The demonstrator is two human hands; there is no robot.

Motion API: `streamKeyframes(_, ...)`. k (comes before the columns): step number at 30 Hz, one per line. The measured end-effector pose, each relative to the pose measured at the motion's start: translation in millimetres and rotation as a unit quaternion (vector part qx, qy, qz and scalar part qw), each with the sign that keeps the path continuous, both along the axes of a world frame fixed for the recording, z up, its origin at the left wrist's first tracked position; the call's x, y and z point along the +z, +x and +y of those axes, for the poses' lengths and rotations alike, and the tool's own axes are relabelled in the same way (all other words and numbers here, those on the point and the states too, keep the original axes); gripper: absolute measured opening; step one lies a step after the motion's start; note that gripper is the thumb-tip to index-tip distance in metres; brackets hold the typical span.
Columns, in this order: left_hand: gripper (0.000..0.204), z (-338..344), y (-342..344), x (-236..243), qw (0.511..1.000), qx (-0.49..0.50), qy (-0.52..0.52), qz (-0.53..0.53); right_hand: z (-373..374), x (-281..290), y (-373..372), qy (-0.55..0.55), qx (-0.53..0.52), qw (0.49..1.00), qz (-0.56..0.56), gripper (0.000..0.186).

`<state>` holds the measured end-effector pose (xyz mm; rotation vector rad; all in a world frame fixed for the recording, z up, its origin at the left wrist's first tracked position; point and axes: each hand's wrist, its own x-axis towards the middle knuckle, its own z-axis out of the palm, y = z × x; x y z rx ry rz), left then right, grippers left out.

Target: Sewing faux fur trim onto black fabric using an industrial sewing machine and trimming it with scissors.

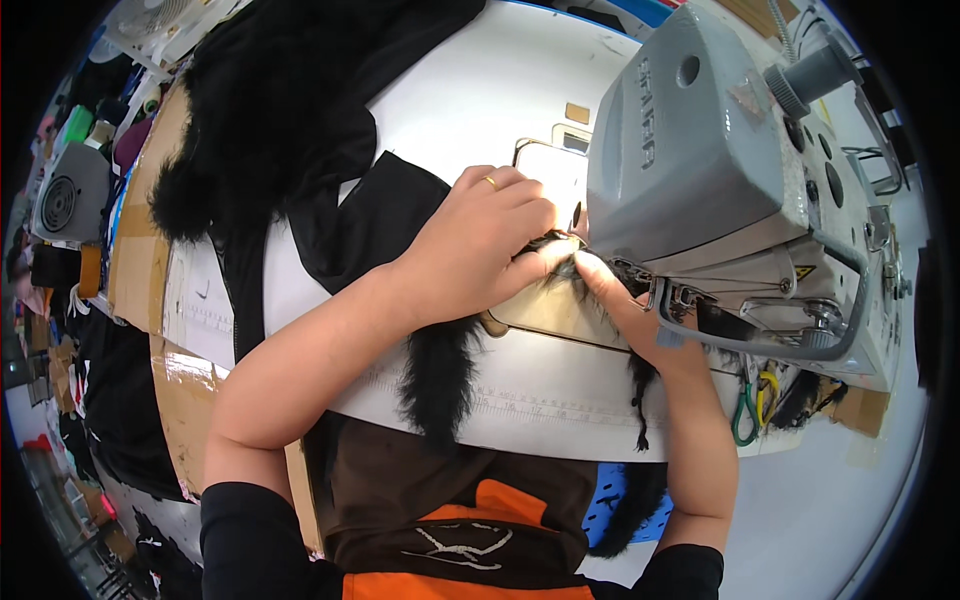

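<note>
My left hand (490, 235), with a ring on one finger, has its fingers bent and its thumb pressed on black furry trim (565, 270) beside the needle area. Close against it, the thumb of my right hand (635, 315) meets the same trim from the right; its other fingers are partly hidden behind the machine. A grey industrial sewing machine (690, 150) stands over the work, and its lamp lights the fingertips. From under my left hand, black fabric (370, 220) spreads leftward. A strip of black fur (440, 380) hangs toward the table's front edge.
A large black furry garment (270, 110) lies across the white table (470, 75) at the far left. Green-handled scissors (744, 415) and a yellow-handled tool (768, 395) lie at the right front. Cardboard (185, 420) borders the table's left side.
</note>
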<state>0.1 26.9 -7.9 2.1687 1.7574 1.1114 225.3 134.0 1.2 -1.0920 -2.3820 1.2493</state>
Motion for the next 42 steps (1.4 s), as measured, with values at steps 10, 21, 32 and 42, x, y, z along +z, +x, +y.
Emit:
streamKeyframes(10, 0.010, 0.9, 0.0, -1.9, 0.997, -0.046, 0.027, 0.057, 21.3, -14.6, 23.5, 0.370, 0.122, 0.918, -0.078, 0.013)
streamKeyframes(21, 0.016, 5.5, 0.8, -2.8, 0.999, -0.027, 0.018, 0.024, 17.2, -28.1, 30.2, 0.431, 0.199, 0.870, -0.131, 0.053)
streamKeyframes(32, 0.010, 3.3, 1.0, 2.7, 0.999, 0.004, -0.032, -0.015, 16.9, -48.2, 41.1, 0.655, 0.173, 0.686, -0.266, 0.058)
streamKeyframes(42, 0.010, 5.2, -2.0, 5.3, 0.999, -0.001, -0.048, -0.006, 9.5, -14.5, 20.1, 0.404, 0.159, 0.859, -0.271, 0.052)
